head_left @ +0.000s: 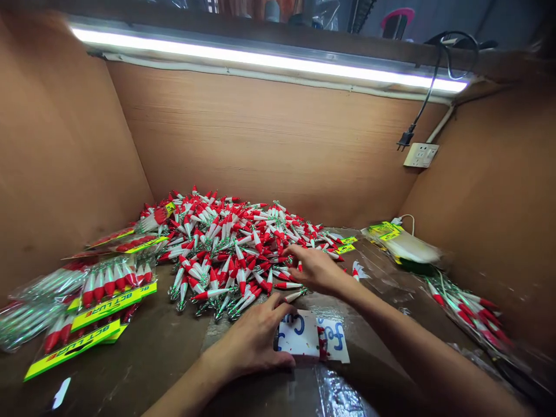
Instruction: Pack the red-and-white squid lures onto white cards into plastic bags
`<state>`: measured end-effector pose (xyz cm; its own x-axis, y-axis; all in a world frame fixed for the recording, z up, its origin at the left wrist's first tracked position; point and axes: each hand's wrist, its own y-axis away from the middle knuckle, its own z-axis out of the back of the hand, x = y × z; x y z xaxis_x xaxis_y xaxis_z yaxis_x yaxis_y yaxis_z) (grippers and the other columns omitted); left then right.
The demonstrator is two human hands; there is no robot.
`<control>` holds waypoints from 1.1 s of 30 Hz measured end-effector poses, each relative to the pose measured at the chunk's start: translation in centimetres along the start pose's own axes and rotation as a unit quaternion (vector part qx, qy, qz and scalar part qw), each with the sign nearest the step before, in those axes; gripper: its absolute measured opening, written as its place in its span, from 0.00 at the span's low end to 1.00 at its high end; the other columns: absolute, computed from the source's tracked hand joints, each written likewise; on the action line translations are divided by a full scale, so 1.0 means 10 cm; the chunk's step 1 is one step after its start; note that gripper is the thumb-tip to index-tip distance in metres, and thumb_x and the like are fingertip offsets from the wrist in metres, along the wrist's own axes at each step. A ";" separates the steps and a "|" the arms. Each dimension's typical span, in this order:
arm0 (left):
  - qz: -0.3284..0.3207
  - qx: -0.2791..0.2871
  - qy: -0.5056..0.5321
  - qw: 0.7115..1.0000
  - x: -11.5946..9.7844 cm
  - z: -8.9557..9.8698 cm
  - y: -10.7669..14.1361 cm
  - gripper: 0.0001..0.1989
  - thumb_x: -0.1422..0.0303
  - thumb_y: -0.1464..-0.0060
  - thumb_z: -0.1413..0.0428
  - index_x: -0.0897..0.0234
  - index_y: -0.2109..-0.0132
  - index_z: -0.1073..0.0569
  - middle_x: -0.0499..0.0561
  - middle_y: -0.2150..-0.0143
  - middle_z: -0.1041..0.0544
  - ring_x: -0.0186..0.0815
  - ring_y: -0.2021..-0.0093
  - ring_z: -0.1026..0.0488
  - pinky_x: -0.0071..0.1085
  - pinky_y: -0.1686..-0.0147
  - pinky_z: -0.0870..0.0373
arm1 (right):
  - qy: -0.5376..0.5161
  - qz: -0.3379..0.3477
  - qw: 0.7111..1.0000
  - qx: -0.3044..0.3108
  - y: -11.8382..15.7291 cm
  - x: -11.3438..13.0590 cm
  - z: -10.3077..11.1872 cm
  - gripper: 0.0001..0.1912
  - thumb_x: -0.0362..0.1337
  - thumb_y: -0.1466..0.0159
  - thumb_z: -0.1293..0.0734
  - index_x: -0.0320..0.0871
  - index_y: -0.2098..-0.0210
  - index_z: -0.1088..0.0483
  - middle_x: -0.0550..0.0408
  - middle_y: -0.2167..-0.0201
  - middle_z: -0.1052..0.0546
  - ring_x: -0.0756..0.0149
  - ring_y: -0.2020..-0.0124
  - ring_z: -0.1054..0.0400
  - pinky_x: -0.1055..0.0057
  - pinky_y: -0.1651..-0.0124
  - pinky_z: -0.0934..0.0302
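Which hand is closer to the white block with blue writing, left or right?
Left. The left hand curls around the left end of the white block; the right hand is beyond it, at the edge of the red-and-white lure pile.

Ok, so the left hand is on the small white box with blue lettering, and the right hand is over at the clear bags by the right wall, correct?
Not quite: the head view shows the right hand at the heap of red-and-white lures. The left hand is on the white box, as you say.
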<state>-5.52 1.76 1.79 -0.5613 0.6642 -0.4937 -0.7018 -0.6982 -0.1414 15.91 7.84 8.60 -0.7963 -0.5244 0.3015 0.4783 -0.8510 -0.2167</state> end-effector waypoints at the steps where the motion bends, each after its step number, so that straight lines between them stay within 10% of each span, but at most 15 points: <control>1: 0.003 0.001 0.002 1.000 0.00 0.00 0.00 0.38 0.58 0.61 0.27 0.51 0.42 0.31 0.54 0.42 0.32 0.49 0.49 0.28 0.43 0.48 0.30 | -0.058 -0.005 0.998 -0.030 0.11 -0.10 0.08 0.17 0.35 0.33 0.37 0.45 0.45 0.30 0.53 0.60 0.20 0.65 0.63 0.28 0.72 0.63 0.41; 5: 0.011 0.004 0.006 1.000 0.00 -0.01 0.00 0.40 0.58 0.60 0.28 0.51 0.40 0.32 0.54 0.44 0.32 0.48 0.50 0.29 0.42 0.49 0.30 | -0.301 -0.091 0.947 -0.057 0.64 -0.58 0.18 0.13 0.42 0.36 0.32 0.42 0.55 0.27 0.54 0.65 0.23 0.67 0.69 0.31 0.70 0.65 0.37; 9: 0.005 0.004 0.013 1.000 -0.02 -0.01 -0.02 0.38 0.60 0.59 0.28 0.52 0.41 0.31 0.53 0.46 0.31 0.47 0.51 0.29 0.41 0.50 0.30 | -0.480 -0.212 0.850 -0.050 1.07 -0.87 -0.13 0.23 0.52 0.45 0.25 0.41 0.61 0.31 0.57 0.71 0.25 0.68 0.73 0.32 0.70 0.69 0.38; 12: 0.007 0.005 0.011 1.000 -0.03 -0.01 -0.03 0.38 0.59 0.58 0.28 0.52 0.40 0.31 0.53 0.45 0.32 0.47 0.49 0.30 0.41 0.50 0.30 | -0.505 -0.232 0.829 -0.062 1.19 -0.91 -0.39 0.23 0.53 0.47 0.24 0.41 0.66 0.31 0.58 0.74 0.25 0.68 0.73 0.32 0.71 0.68 0.39; 25: 0.030 0.013 0.013 0.999 -0.02 -0.02 -0.04 0.39 0.57 0.59 0.28 0.51 0.40 0.31 0.53 0.42 0.33 0.48 0.49 0.29 0.42 0.49 0.29 | -0.479 -0.217 0.851 -0.024 1.24 -0.82 -0.53 0.17 0.46 0.46 0.23 0.40 0.65 0.26 0.55 0.70 0.21 0.65 0.70 0.27 0.70 0.66 0.35; 33: 0.024 0.016 0.009 1.000 -0.05 0.00 -0.05 0.38 0.59 0.59 0.28 0.51 0.40 0.31 0.52 0.44 0.32 0.45 0.52 0.29 0.40 0.51 0.29 | -0.175 -0.022 0.983 -0.043 1.14 -0.49 -0.70 0.07 0.39 0.33 0.30 0.46 0.59 0.19 0.52 0.63 0.20 0.61 0.58 0.28 0.67 0.54 0.38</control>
<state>-4.91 1.78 2.04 -0.5864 0.6249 -0.5154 -0.6882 -0.7199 -0.0897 22.64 0.87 -1.88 -0.6321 -0.4778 0.6101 0.4018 -0.8753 -0.2692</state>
